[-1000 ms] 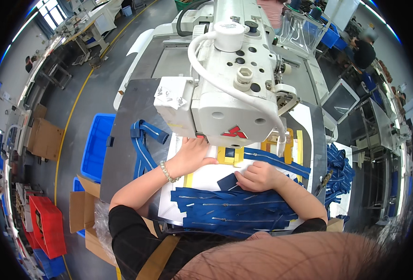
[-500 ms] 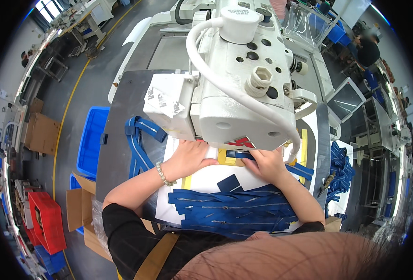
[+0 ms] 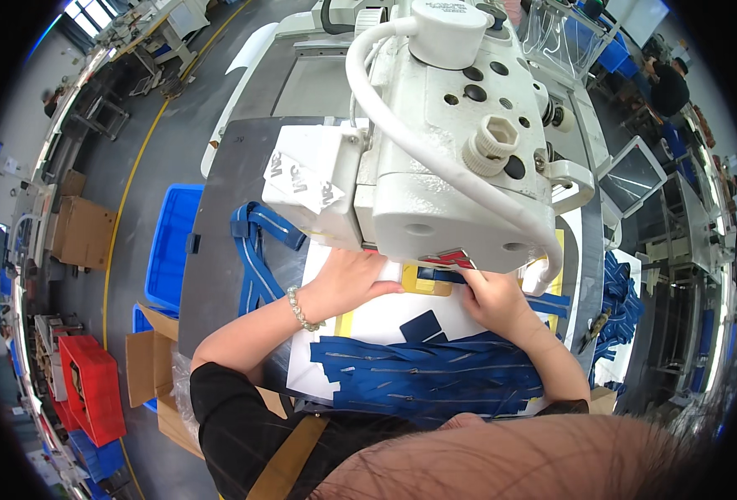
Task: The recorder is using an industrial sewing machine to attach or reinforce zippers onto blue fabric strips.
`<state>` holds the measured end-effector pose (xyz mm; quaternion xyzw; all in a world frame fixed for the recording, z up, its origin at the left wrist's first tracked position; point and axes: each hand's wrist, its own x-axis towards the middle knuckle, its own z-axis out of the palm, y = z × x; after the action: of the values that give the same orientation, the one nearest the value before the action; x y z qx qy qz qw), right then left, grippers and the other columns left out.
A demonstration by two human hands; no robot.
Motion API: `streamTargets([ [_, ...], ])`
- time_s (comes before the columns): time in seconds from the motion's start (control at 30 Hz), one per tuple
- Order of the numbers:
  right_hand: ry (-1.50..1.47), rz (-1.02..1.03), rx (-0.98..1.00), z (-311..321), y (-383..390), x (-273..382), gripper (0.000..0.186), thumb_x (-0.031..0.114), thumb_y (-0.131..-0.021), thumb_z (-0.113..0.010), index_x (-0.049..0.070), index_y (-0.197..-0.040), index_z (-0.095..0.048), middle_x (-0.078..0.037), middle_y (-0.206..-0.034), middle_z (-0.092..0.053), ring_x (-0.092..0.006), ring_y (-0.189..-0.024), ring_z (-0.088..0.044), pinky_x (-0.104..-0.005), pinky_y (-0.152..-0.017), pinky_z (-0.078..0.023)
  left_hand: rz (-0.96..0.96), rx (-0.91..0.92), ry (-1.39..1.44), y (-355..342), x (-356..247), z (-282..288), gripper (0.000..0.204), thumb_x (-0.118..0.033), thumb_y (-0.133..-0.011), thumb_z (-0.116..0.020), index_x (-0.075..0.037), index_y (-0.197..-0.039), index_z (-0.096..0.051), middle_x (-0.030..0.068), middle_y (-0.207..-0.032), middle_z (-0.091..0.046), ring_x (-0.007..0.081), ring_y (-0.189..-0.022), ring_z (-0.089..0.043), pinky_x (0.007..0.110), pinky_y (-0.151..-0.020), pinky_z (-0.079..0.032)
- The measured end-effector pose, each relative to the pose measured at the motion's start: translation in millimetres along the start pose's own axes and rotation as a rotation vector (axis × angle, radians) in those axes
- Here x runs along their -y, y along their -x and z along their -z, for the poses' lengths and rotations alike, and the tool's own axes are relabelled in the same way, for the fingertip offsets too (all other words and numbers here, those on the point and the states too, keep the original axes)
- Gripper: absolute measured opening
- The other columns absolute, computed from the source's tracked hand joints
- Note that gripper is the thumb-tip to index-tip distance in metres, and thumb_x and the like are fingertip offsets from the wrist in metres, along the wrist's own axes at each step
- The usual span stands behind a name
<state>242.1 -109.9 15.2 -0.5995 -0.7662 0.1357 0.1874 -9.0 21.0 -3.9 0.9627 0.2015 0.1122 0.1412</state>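
Blue piece: a small dark blue fabric strip (image 3: 437,276) lies on a yellow template (image 3: 428,281) just under the front of the sewing machine head, between the two hands.
Left hand: the left hand (image 3: 350,281) lies flat, fingers stretched out and pressing on the white board (image 3: 377,325), its fingertips touching the yellow template's left edge; it grips nothing. A bead bracelet (image 3: 302,310) sits on its wrist.
Right hand: the right hand (image 3: 492,298) rests knuckles up, its fingers bent down onto the blue piece at the template's right edge; whether they pinch the fabric or only press on it cannot be told.
Hands together: near each other, apart, with the template between them.
Loose patch: a dark blue square of fabric (image 3: 423,326) lies on the white board just below the hands.
Strip pile: many long blue strips (image 3: 427,379) lie side by side across the near edge of the board, under the right forearm.
Machine: a large white sewing machine (image 3: 435,150) hangs over the work, a thick white hose (image 3: 402,125) curving across it.
Left of board: looped blue webbing straps (image 3: 256,250) lie on the grey metal table (image 3: 218,242).
Floor left: a blue plastic bin (image 3: 172,246), cardboard boxes (image 3: 81,229) and a red crate (image 3: 93,387).
Right side: a heap of blue fabric (image 3: 627,292) beside the table.
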Motion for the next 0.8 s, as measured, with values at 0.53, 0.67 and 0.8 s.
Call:
streamTargets([
  [0.53, 0.244, 0.456, -0.343, 5.7, -31.1, 6.2, 0.038, 0.004, -0.063, -0.068, 0.011, -0.1, -0.071, -0.003, -0.086, -0.063, -0.022, -0.079, -0.063, -0.0347, -0.073, -0.05, -0.031, -0.111, 0.173, 4.4, -9.0, 1.8, 0.044, -0.031, -0.079, -0.069, -0.003, -0.111, -0.057, 0.015, -0.098, -0.059, 0.0315, -0.093, -0.056, 0.042, -0.081, -0.041],
  [0.67, 0.455, 0.451, -0.329, 6.0, -27.3, 16.4, 0.036, 0.009, -0.064, -0.065, 0.011, -0.099, -0.07, -0.002, -0.078, -0.06, -0.018, -0.07, -0.061, -0.0308, -0.068, -0.05, -0.038, -0.123, 0.242, 1.0, -13.2, 2.2, 0.043, -0.03, -0.079, -0.069, -0.006, -0.114, -0.058, 0.0131, -0.097, -0.059, 0.0304, -0.093, -0.055, 0.041, -0.082, -0.041],
  [0.8, 0.428, 0.379, -0.157, 10.9, -16.1, 10.8, 0.028, 0.009, -0.069, -0.067, 0.009, -0.096, -0.069, -0.004, -0.073, -0.062, -0.0186, -0.065, -0.063, -0.0302, -0.062, -0.051, -0.128, -0.187, 0.232, -2.6, -12.1, 4.0, 0.045, -0.029, -0.078, -0.07, -0.007, -0.116, -0.058, 0.011, -0.097, -0.059, 0.0294, -0.096, -0.055, 0.041, -0.085, -0.04],
])
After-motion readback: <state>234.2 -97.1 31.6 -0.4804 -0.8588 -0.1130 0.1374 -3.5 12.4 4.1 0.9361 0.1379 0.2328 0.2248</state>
